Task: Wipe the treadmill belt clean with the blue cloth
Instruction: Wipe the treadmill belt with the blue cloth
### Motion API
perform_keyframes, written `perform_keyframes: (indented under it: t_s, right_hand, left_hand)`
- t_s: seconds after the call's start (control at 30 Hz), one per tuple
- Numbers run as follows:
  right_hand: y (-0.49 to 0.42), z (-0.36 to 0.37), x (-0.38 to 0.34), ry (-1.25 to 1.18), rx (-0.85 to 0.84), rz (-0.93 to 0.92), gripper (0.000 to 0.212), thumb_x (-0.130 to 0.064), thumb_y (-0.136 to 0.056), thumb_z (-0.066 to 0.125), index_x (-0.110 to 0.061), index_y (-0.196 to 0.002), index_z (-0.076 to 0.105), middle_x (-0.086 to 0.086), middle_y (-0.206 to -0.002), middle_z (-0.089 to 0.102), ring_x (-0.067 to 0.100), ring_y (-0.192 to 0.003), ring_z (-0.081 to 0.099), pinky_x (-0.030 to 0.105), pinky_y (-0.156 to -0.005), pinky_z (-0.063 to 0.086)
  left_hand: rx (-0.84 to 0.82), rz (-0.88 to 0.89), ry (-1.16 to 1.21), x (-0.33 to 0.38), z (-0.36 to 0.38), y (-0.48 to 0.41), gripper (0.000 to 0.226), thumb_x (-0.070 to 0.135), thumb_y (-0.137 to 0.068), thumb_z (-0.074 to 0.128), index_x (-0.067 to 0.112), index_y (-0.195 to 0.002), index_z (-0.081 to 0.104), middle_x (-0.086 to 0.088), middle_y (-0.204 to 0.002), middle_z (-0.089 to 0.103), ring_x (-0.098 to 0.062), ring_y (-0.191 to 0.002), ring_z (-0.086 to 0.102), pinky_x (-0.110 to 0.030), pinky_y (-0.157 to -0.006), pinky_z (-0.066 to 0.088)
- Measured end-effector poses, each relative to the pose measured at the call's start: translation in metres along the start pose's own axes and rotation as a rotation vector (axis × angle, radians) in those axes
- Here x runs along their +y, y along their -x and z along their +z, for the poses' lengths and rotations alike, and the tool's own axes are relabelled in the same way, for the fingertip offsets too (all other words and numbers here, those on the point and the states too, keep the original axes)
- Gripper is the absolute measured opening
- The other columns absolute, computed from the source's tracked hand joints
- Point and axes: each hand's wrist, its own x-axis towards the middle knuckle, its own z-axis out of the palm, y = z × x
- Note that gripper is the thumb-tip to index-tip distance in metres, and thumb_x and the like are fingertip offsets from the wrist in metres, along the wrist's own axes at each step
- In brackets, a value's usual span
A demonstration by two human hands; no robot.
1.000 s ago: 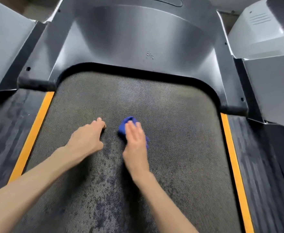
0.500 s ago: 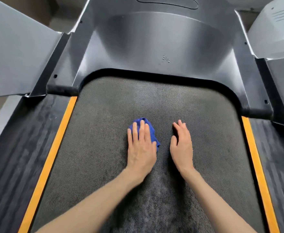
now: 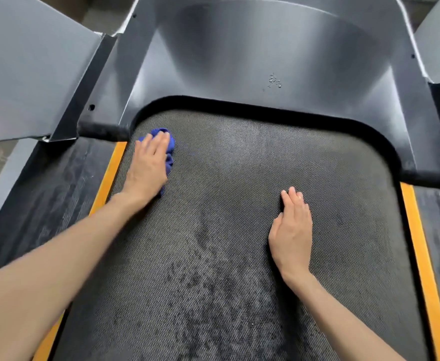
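Observation:
The treadmill belt (image 3: 239,162) is dark grey mesh and fills the middle of the view. A bunched blue cloth (image 3: 171,149) lies at the belt's far left corner, close to the orange stripe. My left hand (image 3: 148,169) presses flat on top of it and hides most of it; only its far and right edges show. My right hand (image 3: 291,230) rests flat on the bare belt toward the right, fingers extended, holding nothing, well apart from the cloth.
The grey motor cover (image 3: 265,53) curves over the belt's far end, with a few droplets (image 3: 274,81) on it. Orange stripes (image 3: 109,175) (image 3: 419,243) and dark side rails (image 3: 57,194) border the belt. Dark blotchy patches (image 3: 208,282) mark the near middle.
The cloth passed from under my right hand to under my left hand. My left hand then slid it from the belt's middle to the far left corner. My right hand stayed on the belt.

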Motion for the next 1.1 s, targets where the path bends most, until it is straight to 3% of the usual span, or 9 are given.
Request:
perform_keyframes:
  t_s: [0.17,0.27,0.4,0.6,0.73,0.8,0.97,1.03,1.1]
  right_hand:
    - [0.000,0.001,-0.002,0.056,-0.011,0.002,0.052,-0.016,-0.087,0.028,-0.004,-0.137,0.039,0.012,-0.147,0.035,0.025,-0.140,0.026,0.039,-0.117,0.017]
    - [0.000,0.002,-0.002,0.057,-0.003,0.000,0.053,-0.015,-0.086,0.030,-0.004,-0.136,0.040,0.013,-0.146,0.037,0.026,-0.139,0.028,0.040,-0.116,0.018]
    - [0.000,0.001,-0.002,0.049,0.024,-0.019,0.053,-0.015,-0.085,0.029,-0.001,-0.134,0.043,0.015,-0.144,0.040,0.029,-0.137,0.032,0.040,-0.115,0.019]
    - [0.000,-0.003,-0.005,0.031,0.011,0.002,0.053,-0.016,-0.087,0.026,-0.001,-0.135,0.042,0.014,-0.144,0.039,0.027,-0.138,0.030,0.039,-0.117,0.017]
    - [0.000,-0.002,-0.007,0.029,-0.004,0.016,0.055,-0.017,-0.085,0.027,-0.002,-0.136,0.041,0.014,-0.145,0.038,0.027,-0.138,0.029,0.041,-0.117,0.016]
    - [0.001,-0.002,-0.006,0.036,-0.005,0.016,0.054,-0.016,-0.085,0.027,-0.002,-0.135,0.042,0.015,-0.144,0.039,0.028,-0.137,0.030,0.042,-0.116,0.017]
    - [0.000,-0.001,-0.006,0.043,0.017,0.018,0.054,-0.016,-0.083,0.028,-0.001,-0.132,0.045,0.016,-0.141,0.042,0.030,-0.135,0.035,0.042,-0.115,0.020]
    - [0.000,-0.002,-0.005,0.035,0.019,0.011,0.054,-0.017,-0.084,0.027,-0.001,-0.133,0.044,0.016,-0.142,0.042,0.030,-0.135,0.034,0.040,-0.115,0.018]
    - [0.000,-0.003,-0.005,0.023,0.010,0.007,0.055,-0.018,-0.085,0.026,-0.001,-0.134,0.043,0.016,-0.143,0.040,0.029,-0.136,0.032,0.039,-0.116,0.015]
  left_hand:
    - [0.116,-0.006,0.325,0.036,-0.011,0.021,0.054,0.010,-0.073,0.037,-0.008,-0.121,0.051,-0.025,-0.118,0.054,-0.034,-0.112,0.043,-0.046,-0.106,0.029]
    - [0.036,0.342,0.400,0.089,-0.011,0.074,0.045,0.008,-0.079,0.045,-0.002,-0.123,0.049,-0.016,-0.113,0.053,-0.030,-0.104,0.046,-0.037,-0.101,0.034]
    - [0.019,0.630,0.234,0.109,-0.001,0.124,0.050,0.010,-0.083,0.036,0.006,-0.133,0.038,-0.008,-0.135,0.051,-0.025,-0.126,0.041,-0.038,-0.108,0.026]
    - [0.069,0.099,0.186,-0.001,-0.006,0.049,0.056,-0.002,-0.075,0.048,-0.003,-0.131,0.045,-0.020,-0.129,0.052,-0.038,-0.120,0.046,-0.040,-0.111,0.020]
    - [0.073,-0.068,0.317,0.020,-0.009,0.048,0.053,0.001,-0.077,0.040,-0.006,-0.128,0.047,-0.025,-0.128,0.051,-0.035,-0.123,0.043,-0.030,-0.112,0.014]
    - [0.055,0.048,0.366,0.054,-0.008,0.085,0.053,0.009,-0.079,0.037,-0.001,-0.131,0.044,-0.020,-0.132,0.050,-0.026,-0.127,0.037,-0.030,-0.112,0.014]
    - [-0.054,0.694,0.260,0.107,-0.002,0.159,0.041,0.014,-0.098,0.025,0.009,-0.137,0.037,-0.007,-0.140,0.046,-0.023,-0.133,0.035,-0.040,-0.114,0.019]
    - [-0.031,0.756,0.192,0.094,-0.007,0.143,0.041,0.015,-0.098,0.027,0.008,-0.135,0.044,-0.005,-0.138,0.049,-0.024,-0.131,0.041,-0.041,-0.113,0.026]
    - [0.036,0.602,0.170,0.071,-0.007,0.109,0.040,0.012,-0.093,0.035,0.004,-0.129,0.049,-0.009,-0.131,0.054,-0.028,-0.125,0.048,-0.037,-0.111,0.025]
